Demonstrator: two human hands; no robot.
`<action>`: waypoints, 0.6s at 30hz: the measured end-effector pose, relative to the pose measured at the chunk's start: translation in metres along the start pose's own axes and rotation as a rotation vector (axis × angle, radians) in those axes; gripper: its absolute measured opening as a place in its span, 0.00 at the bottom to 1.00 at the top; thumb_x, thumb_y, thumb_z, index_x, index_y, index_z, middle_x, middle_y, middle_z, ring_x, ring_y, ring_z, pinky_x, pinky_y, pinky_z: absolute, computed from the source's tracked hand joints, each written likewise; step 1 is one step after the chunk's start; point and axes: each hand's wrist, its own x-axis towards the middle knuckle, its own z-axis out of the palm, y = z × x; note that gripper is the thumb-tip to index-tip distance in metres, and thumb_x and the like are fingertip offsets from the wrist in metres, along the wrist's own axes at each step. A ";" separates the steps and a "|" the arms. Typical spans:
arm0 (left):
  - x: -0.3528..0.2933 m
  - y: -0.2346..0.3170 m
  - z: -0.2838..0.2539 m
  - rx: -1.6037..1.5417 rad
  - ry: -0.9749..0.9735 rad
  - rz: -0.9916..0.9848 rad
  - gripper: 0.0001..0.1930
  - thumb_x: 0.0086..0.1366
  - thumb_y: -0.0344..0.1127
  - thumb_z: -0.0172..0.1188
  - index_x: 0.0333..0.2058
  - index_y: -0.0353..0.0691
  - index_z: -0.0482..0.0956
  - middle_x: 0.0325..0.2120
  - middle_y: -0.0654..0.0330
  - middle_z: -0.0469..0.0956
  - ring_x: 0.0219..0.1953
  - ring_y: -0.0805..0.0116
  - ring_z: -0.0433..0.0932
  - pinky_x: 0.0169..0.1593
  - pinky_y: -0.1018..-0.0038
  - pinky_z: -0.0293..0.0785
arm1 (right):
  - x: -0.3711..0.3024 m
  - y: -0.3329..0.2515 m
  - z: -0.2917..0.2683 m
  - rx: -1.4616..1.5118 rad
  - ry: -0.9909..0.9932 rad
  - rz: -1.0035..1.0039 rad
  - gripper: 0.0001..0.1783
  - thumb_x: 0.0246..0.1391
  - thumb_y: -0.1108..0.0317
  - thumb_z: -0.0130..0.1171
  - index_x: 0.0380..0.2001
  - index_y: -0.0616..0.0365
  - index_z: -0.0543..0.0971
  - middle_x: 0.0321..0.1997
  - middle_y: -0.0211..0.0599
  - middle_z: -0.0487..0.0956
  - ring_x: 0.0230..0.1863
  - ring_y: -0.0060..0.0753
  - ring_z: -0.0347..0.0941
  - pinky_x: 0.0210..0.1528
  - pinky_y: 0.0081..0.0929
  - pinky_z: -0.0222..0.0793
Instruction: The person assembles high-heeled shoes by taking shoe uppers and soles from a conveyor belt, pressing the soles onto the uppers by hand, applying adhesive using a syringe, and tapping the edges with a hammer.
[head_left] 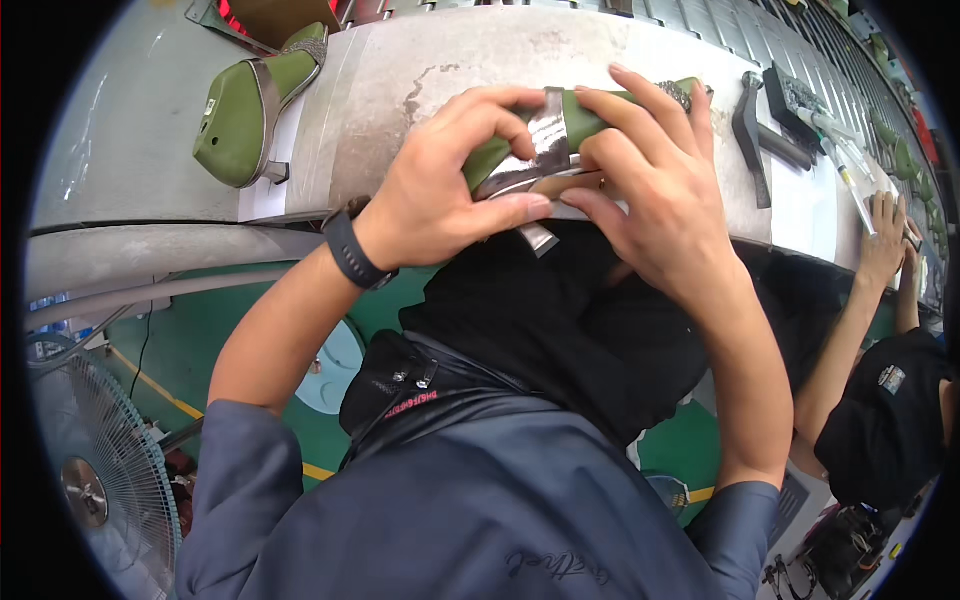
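Observation:
A green shoe last point(581, 122) with a shiny silver strap point(549, 135) across it lies on its side between my hands, over the table's near edge. My left hand point(440, 170) grips the toe end, fingers curled over the strap and thumb pressed along the sole edge. My right hand point(655, 170) wraps the other end, fingers spread over the top and thumb underneath, close to the left thumb. A silver-covered heel point(540, 239) sticks out below the left thumb. The fingers hide much of the last.
Another green last point(237, 125) with a silver strap and heel stands at the left. A hammer point(748, 140) and a black-bristled brush point(795, 98) lie at the right. A co-worker's hand point(884, 240) is farther right. A fan point(90, 480) stands at the lower left.

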 end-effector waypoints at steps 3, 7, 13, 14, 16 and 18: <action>0.008 0.002 0.007 -0.105 -0.018 -0.072 0.17 0.58 0.33 0.76 0.39 0.38 0.75 0.69 0.43 0.69 0.69 0.54 0.70 0.69 0.63 0.66 | -0.002 0.004 0.007 0.018 0.032 -0.039 0.17 0.46 0.65 0.74 0.38 0.52 0.78 0.59 0.33 0.80 0.69 0.42 0.71 0.72 0.74 0.48; 0.007 0.004 0.010 -0.067 -0.041 -0.074 0.16 0.58 0.31 0.74 0.39 0.39 0.76 0.68 0.42 0.70 0.69 0.55 0.70 0.70 0.64 0.64 | -0.009 0.007 0.016 0.025 0.087 -0.078 0.14 0.48 0.64 0.73 0.35 0.53 0.78 0.59 0.33 0.81 0.65 0.37 0.75 0.73 0.71 0.46; 0.015 -0.002 0.009 0.002 -0.026 -0.028 0.09 0.65 0.31 0.66 0.40 0.38 0.76 0.63 0.43 0.75 0.62 0.56 0.75 0.67 0.62 0.67 | -0.013 0.003 0.016 0.028 0.165 -0.048 0.13 0.47 0.65 0.73 0.32 0.54 0.78 0.57 0.35 0.82 0.62 0.39 0.75 0.73 0.67 0.49; 0.023 -0.005 0.003 -0.100 -0.033 -0.061 0.10 0.68 0.34 0.63 0.45 0.37 0.78 0.61 0.46 0.76 0.60 0.57 0.77 0.66 0.61 0.69 | -0.017 -0.003 0.016 0.049 0.205 -0.023 0.12 0.47 0.67 0.73 0.33 0.55 0.79 0.56 0.36 0.83 0.61 0.41 0.76 0.73 0.65 0.51; 0.042 -0.010 -0.003 -0.080 -0.073 -0.115 0.15 0.70 0.37 0.62 0.51 0.36 0.79 0.57 0.46 0.78 0.57 0.59 0.78 0.63 0.62 0.71 | -0.039 -0.021 0.017 0.119 0.421 0.071 0.14 0.47 0.82 0.71 0.36 0.60 0.80 0.56 0.46 0.84 0.56 0.51 0.79 0.66 0.52 0.68; 0.062 -0.018 0.006 0.034 -0.142 -0.113 0.19 0.72 0.41 0.61 0.57 0.38 0.78 0.53 0.46 0.81 0.54 0.60 0.80 0.60 0.64 0.73 | -0.075 -0.046 0.027 0.431 0.537 0.429 0.08 0.56 0.81 0.68 0.38 0.64 0.80 0.47 0.49 0.85 0.44 0.40 0.83 0.47 0.32 0.80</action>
